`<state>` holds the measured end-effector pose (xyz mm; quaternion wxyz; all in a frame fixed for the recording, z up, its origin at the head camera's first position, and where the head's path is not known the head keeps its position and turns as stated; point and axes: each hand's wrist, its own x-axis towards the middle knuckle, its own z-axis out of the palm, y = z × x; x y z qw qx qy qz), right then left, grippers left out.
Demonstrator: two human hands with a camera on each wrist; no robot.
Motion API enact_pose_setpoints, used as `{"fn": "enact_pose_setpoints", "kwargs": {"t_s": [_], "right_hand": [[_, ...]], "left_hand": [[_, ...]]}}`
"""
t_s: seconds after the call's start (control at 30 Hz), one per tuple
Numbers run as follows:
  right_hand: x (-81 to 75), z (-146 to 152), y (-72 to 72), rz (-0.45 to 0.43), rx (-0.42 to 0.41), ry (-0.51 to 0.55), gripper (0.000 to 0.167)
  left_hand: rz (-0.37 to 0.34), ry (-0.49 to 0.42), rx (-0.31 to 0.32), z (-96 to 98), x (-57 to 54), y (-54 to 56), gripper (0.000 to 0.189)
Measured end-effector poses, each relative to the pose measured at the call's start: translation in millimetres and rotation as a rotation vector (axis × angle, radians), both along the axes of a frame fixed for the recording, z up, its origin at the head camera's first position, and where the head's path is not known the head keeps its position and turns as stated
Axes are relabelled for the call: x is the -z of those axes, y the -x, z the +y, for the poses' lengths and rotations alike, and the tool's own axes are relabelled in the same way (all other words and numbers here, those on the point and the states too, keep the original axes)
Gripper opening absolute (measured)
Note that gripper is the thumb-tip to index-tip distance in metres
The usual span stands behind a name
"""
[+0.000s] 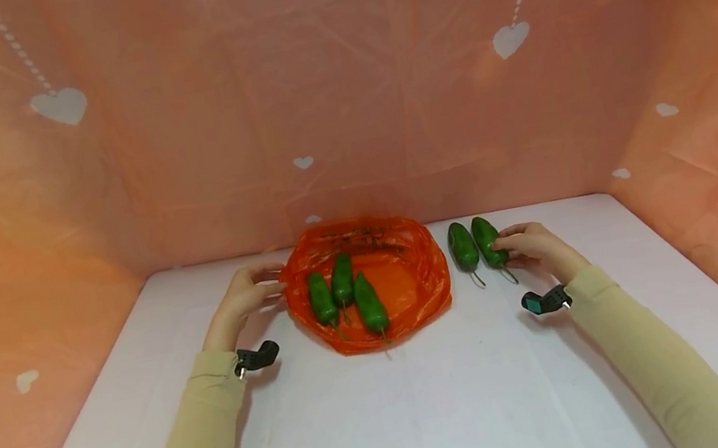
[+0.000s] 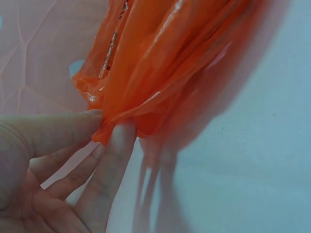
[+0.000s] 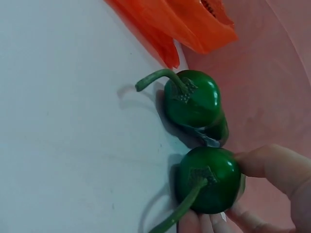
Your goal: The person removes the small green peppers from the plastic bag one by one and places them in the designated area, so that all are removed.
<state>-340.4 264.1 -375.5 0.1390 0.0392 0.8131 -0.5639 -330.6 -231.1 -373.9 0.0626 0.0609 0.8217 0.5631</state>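
From where I stand, a translucent orange-red plastic bag (image 1: 406,284) lies spread open by the middle of the far edge of the white-covered bench (image 1: 409,423). Three glossy green, tapering peppers (image 1: 370,304) lie within its rim, toward the left side, their stems pointing to the near edge. The person's left hand (image 1: 246,292) pinches the bag's left rim between thumb and fingers.

Between the bag and the far right corner, two more long green peppers lie side by side near the far edge, stems also toward the near edge. The person's right hand (image 1: 539,244) has thumb and fingers closed around the outer green pepper (image 1: 488,241); I can't tell whether its underside touches the bench. The inner green pepper (image 1: 462,246) sits just beside it, on the bag's side. Behind the bench hangs a peach cloth (image 1: 337,100) printed with white hearts.
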Motion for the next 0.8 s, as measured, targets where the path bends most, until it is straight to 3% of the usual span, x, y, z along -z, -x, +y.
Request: {"fn": "enact_pose_setpoints", "kwargs": {"t_s": [0.33, 0.67, 0.8], "right_hand": [[7.8, 1.3, -0.7, -0.017, -0.005, -0.013, 0.06], [1.0, 1.0, 1.5, -0.055, -0.006, -0.083, 0.067], [-0.5, 4.0, 5.5, -0.038, -0.042, -0.029, 0.061]], "left_hand": [[-0.015, 0.001, -0.018, 1.0, 3.6, -3.8, 0.043], [0.016, -0.049, -0.018, 3.1, 5.3, -3.1, 0.046], [0.012, -0.05, -0.028, 2.1, 2.9, -2.3, 0.046]]}}
